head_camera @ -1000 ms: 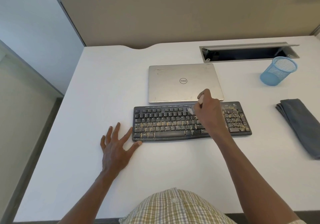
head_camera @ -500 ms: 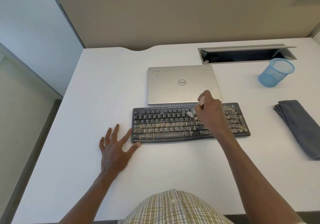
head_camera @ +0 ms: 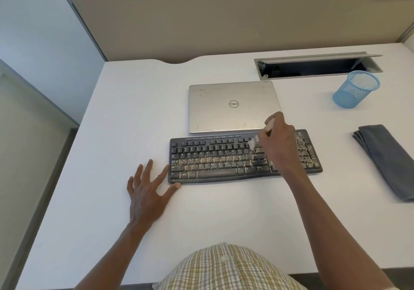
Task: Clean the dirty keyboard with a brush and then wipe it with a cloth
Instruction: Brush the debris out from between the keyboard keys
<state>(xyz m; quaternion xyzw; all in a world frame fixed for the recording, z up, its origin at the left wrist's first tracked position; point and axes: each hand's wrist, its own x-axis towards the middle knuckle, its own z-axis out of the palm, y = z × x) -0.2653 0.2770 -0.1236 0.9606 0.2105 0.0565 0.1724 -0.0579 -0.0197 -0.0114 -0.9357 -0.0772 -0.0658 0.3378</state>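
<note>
Black keyboard lies on white desk, just in front of closed silver laptop; tan crumbs cover middle and right keys. Right hand grips brush, pale bristles down on upper key rows right of centre. Left hand released, flat on desk, fingers spread, thumb touching keyboard's front-left corner. Folded grey cloth lies well apart at right. Blue mesh cup stands at far right.
</note>
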